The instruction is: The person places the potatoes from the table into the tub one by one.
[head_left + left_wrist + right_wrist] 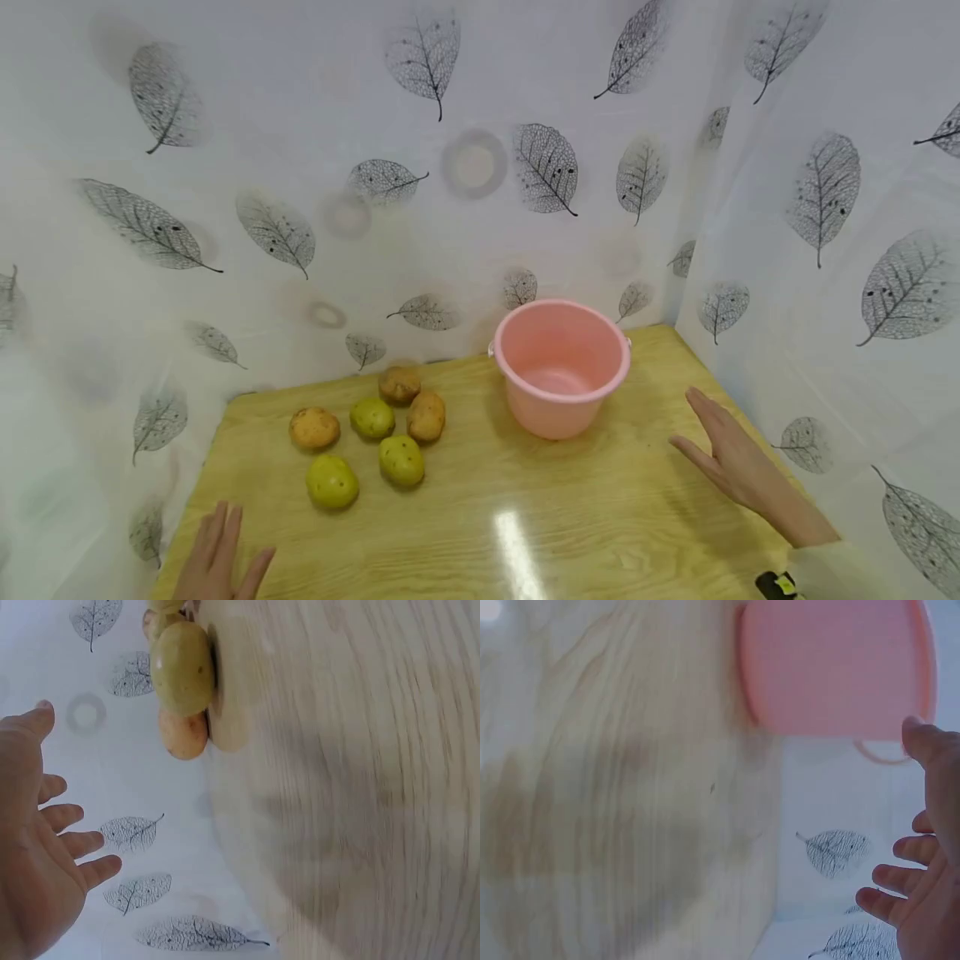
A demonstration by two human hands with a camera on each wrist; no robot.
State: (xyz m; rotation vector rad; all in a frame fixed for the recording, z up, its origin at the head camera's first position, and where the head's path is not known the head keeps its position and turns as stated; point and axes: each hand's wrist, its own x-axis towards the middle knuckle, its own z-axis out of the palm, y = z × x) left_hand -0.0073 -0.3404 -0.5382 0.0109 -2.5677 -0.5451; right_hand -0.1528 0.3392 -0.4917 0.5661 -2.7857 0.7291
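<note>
Near the front left of the table, my left hand (217,554) hovers with straight fingers and holds nothing. Behind it lie three green potatoes, one of them the nearest green potato (332,482), and three brown ones, such as the leftmost brown potato (314,428). Seen from the left wrist, that hand (45,855) is apart from the potatoes (182,669). A pink bucket (557,417) stands upright at the back right, with nothing visible inside. To its right, my right hand (738,462) hangs over the table, fingers extended and empty, not touching the bucket.
The wooden table (450,542) meets a white leaf-patterned sheet (465,242) at the back and sides. A glare streak (517,554) crosses the table's front. A handle (881,756) shows on the bucket in the right wrist view. A black and yellow object (776,585) sits by the right sleeve.
</note>
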